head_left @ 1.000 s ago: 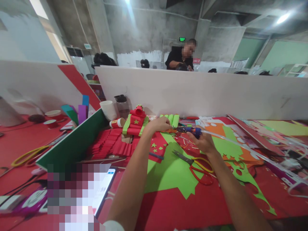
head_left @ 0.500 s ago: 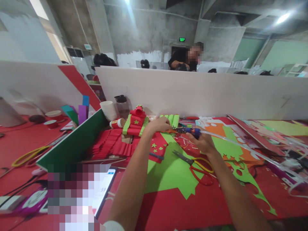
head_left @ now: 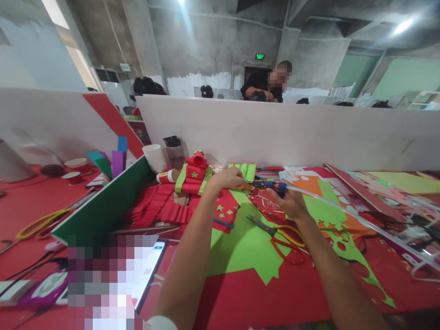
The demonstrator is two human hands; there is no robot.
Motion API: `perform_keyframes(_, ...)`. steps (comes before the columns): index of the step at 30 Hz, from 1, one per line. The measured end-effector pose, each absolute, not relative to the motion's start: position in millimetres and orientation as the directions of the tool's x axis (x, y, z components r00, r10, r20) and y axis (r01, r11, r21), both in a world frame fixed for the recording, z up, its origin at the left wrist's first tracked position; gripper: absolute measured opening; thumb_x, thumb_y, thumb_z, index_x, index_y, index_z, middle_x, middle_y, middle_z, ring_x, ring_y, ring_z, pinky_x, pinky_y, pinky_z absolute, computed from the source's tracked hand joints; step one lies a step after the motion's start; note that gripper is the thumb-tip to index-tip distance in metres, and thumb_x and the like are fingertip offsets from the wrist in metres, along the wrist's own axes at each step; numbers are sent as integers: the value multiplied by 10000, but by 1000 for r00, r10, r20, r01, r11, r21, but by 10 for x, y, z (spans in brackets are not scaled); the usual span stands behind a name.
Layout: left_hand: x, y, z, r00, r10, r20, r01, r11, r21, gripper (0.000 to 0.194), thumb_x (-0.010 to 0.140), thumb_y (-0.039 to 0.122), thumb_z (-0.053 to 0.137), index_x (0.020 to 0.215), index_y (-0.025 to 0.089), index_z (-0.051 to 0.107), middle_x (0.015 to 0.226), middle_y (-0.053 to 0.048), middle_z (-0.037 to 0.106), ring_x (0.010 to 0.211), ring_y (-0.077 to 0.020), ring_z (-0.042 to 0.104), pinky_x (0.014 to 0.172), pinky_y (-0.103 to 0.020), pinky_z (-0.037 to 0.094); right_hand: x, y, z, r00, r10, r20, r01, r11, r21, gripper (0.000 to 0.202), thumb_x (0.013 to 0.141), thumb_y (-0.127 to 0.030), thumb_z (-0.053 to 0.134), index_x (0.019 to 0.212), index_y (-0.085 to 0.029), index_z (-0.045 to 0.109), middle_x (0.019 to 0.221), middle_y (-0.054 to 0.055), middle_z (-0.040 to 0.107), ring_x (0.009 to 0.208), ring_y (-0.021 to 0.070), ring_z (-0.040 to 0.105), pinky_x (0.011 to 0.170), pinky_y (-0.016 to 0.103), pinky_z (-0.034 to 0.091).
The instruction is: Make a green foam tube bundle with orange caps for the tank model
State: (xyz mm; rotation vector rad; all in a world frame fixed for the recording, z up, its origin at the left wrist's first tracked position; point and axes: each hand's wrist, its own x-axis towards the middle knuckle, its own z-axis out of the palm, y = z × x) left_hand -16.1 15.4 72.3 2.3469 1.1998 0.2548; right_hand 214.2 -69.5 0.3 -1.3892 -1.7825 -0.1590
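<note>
My right hand (head_left: 291,200) is wrapped round a blue hot glue gun (head_left: 275,187), with a long clear glue stick (head_left: 330,201) trailing out of its back to the right. The gun's nozzle points left, toward my left hand (head_left: 231,178). The fingers of my left hand are pinched together by the nozzle; what they hold is hidden. Just behind that hand lie several green paper rolls (head_left: 248,171). To its left stands a red and green paper model (head_left: 195,175) with a star. Below my hands, scissors (head_left: 275,228) with red and yellow handles rest on green paper (head_left: 240,256).
Red folded paper strips (head_left: 154,206) lie beside a green board (head_left: 103,206) on the left. A phone (head_left: 147,275) is at the front left. A white cup (head_left: 154,158) and a bottle (head_left: 174,153) stand against the white partition (head_left: 275,133). Beyond it a person (head_left: 263,85) leans forward.
Both my hands and the glue gun stay in nearly the same place. The person behind the partition has shifted slightly.
</note>
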Motion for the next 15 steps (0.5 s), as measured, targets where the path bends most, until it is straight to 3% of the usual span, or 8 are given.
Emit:
perform_keyframes(10,-170,169,713,584,810,-56,714,-479,511,127,703,255,499,656,165,575,609,-18,559,524,-118,456,496,-260,321,2184,-670,-8,-37,751,659,852,368,-373,383,852,-575,545,703,-226,495,636,18,558,600,180,498,577,292,369)
perform_keyframes(15,-170,167,715,584,810,-50,714,-483,507,118,693,252,507,660,166,581,629,-25,583,544,-124,476,503,-259,336,2203,-678,2,-26,762,647,802,402,-441,338,859,-521,539,707,-220,523,657,13,573,615,176,511,601,292,397)
